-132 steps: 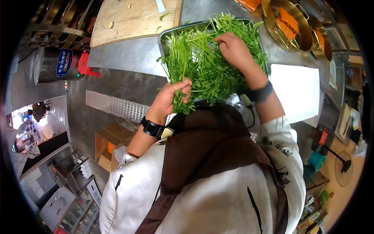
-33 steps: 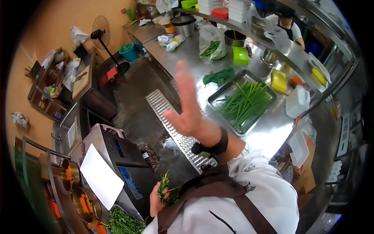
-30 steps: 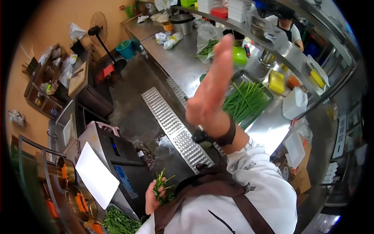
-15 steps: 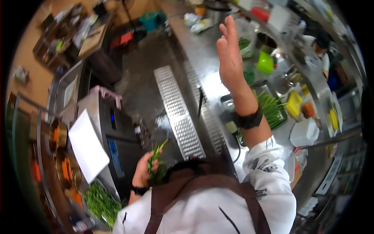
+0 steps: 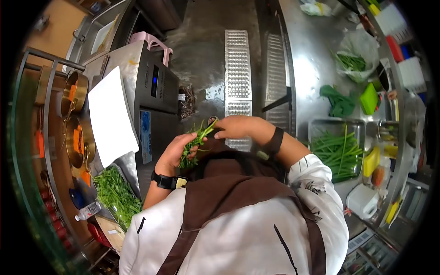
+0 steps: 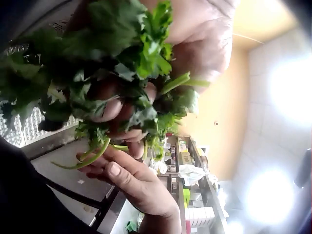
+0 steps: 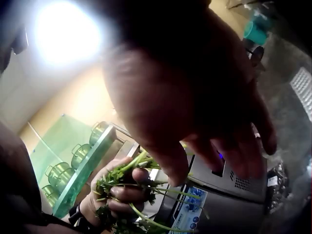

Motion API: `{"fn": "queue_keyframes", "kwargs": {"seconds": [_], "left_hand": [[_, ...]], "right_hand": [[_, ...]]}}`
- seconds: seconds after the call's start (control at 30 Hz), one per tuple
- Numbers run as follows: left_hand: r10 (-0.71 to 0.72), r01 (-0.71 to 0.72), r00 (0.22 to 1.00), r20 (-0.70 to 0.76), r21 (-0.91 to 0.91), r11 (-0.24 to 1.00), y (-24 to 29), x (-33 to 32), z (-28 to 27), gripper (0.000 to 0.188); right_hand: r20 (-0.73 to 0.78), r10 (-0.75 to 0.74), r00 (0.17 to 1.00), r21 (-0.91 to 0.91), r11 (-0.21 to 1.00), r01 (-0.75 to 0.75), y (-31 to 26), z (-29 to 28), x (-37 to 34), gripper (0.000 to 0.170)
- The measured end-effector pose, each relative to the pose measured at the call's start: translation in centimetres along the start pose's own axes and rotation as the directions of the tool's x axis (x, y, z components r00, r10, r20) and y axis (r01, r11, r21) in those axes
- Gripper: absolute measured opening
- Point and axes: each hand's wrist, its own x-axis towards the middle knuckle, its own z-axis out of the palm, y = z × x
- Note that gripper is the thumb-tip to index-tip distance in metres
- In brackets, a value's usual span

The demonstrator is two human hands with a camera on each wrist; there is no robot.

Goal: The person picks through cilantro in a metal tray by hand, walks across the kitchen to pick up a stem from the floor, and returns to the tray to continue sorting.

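Observation:
My left hand [image 5: 170, 155] grips a small bunch of cilantro [image 5: 200, 135] in front of the apron, its fingers curled round the stems. Leaves stick out below the hand and pale stem ends point up and right. Close by those stem ends is my right hand [image 5: 238, 127], fingers loosely extended. In the left wrist view, the right hand [image 6: 141, 187] lies just beyond the leaves, a curved stem crossing its fingertips. The right wrist view shows the right hand's back, dark and near, with its thumb beside the stems. More cilantro [image 5: 117, 195] is heaped in a tray at left.
A white board [image 5: 110, 117] lies on the steel unit at left, near brass pans [image 5: 73, 142]. At right, a steel counter [image 5: 305, 68] bears a tray of long green stalks [image 5: 337, 153] and a bagged bunch [image 5: 355, 59]. A metal grate [image 5: 237, 68] runs along the floor.
Earlier, both hands were at the cilantro tray. The view then turned away; the raised right hand has come down to the stem ends. The left hand keeps holding the bunch.

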Motion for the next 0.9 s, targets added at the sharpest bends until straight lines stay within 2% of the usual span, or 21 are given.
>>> {"fn": "queue_keyframes", "kwargs": {"seconds": [0.07, 0.13, 0.2, 0.27, 0.3, 0.33, 0.37, 0.4, 0.47, 0.53, 0.6, 0.63, 0.67, 0.73, 0.77, 0.8, 0.83, 0.87, 0.9], "left_hand": [[-0.030, 0.030, 0.999, 0.009, 0.073, 0.997, 2.2, 1.6, -1.4, 0.036], [0.005, -0.005, 1.000, 0.006, 0.059, 0.998, 4.5, 3.6, -3.2, 0.033], [-0.006, 0.005, 1.000, 0.023, 0.014, 1.000, 8.0, 5.0, -4.6, 0.032], [-0.020, 0.019, 1.000, 0.021, 0.032, 0.999, 12.0, 6.2, -5.6, 0.031], [0.018, -0.018, 1.000, -0.011, -0.002, 1.000, 13.5, 7.3, -5.9, 0.032], [0.009, -0.008, 0.999, 0.031, -0.005, 1.000, 15.2, 8.5, -6.9, 0.034], [0.004, -0.004, 1.000, 0.028, 0.004, 1.000, 16.8, 9.8, -7.7, 0.035], [-0.005, 0.005, 1.000, 0.030, 0.015, 1.000, 18.6, 11.3, -8.2, 0.036], [-0.007, 0.007, 1.000, -0.005, 0.033, 0.999, 21.9, 14.1, -8.5, 0.035], [-0.024, 0.022, 0.999, 0.047, 0.045, 0.999, 25.1, 17.5, -9.0, 0.031], [0.019, -0.023, 0.999, -0.050, -0.082, 0.996, 28.0, 21.1, -8.9, 0.029], [0.050, -0.056, 0.986, -0.159, -0.032, 0.998, 29.8, 23.0, -8.8, 0.028], [0.029, -0.045, 0.985, -0.170, -0.093, 0.995, 31.5, 24.7, -9.4, 0.027], [0.090, -0.136, 0.965, -0.245, -0.179, 0.974, 35.0, 28.2, -11.0, 0.024], [0.101, -0.164, 0.959, -0.264, -0.226, 0.960, 36.8, 28.9, -12.1, 0.024], [0.124, -0.202, 0.952, -0.279, -0.270, 0.941, 38.8, 29.8, -12.5, 0.024], [0.190, -0.280, 0.923, -0.335, -0.245, 0.928, 41.4, 29.2, -11.3, 0.024], [0.310, -0.382, 0.879, -0.361, -0.147, 0.912, 43.2, 29.7, -11.9, 0.024], [0.345, -0.431, 0.830, -0.437, -0.111, 0.896, 45.3, 29.7, -11.6, 0.022]], "right_hand": [[-0.039, 0.011, 0.999, 0.021, 1.000, -0.010, 1.0, -1.2, 2.8, 0.048], [-0.096, 0.020, 0.995, 0.025, 1.000, -0.018, 2.5, -3.5, 5.7, 0.049], [-0.181, 0.057, 0.982, 0.177, 0.984, -0.025, 3.9, -6.3, 7.8, 0.049], [-0.201, 0.074, 0.977, 0.107, 0.993, -0.053, 5.3, -9.4, 9.7, 0.051], [-0.276, 0.098, 0.956, 0.147, 0.987, -0.059, 6.0, -10.4, 10.3, 0.053], [-0.352, 0.131, 0.927, 0.191, 0.979, -0.066, 6.4, -11.8, 10.6, 0.055], [-0.408, 0.179, 0.895, 0.315, 0.948, -0.046, 7.0, -13.1, 10.8, 0.059], [-0.511, 0.160, 0.844, 0.428, 0.900, 0.088, 8.7, -13.6, 11.9, 0.062], [-0.655, 0.191, 0.731, 0.371, 0.924, 0.092, 10.4, -16.5, 11.3, 0.064], [-0.704, 0.319, 0.635, 0.475, 0.876, 0.086, 13.5, -19.4, 11.9, 0.065], [-0.755, 0.365, 0.545, 0.494, 0.863, 0.107, 17.1, -22.7, 11.9, 0.066], [-0.786, 0.367, 0.497, 0.475, 0.874, 0.106, 18.9, -24.6, 12.0, 0.065], [-0.809, 0.370, 0.456, 0.469, 0.875, 0.123, 20.6, -26.5, 12.2, 0.065], [-0.864, 0.367, 0.345, 0.432, 0.892, 0.135, 22.9, -31.4, 12.2, 0.067], [-0.862, 0.361, 0.357, 0.430, 0.893, 0.136, 23.7, -33.2, 12.5, 0.067], [-0.882, 0.355, 0.309, 0.422, 0.888, 0.184, 24.7, -35.7, 12.9, 0.069], [-0.905, 0.345, 0.249, 0.402, 0.885, 0.236, 25.5, -38.9, 13.2, 0.071], [-0.912, 0.332, 0.242, 0.389, 0.888, 0.246, 26.4, -41.8, 13.7, 0.071], [-0.913, 0.336, 0.231, 0.391, 0.884, 0.258, 26.7, -44.0, 14.1, 0.072]]}}
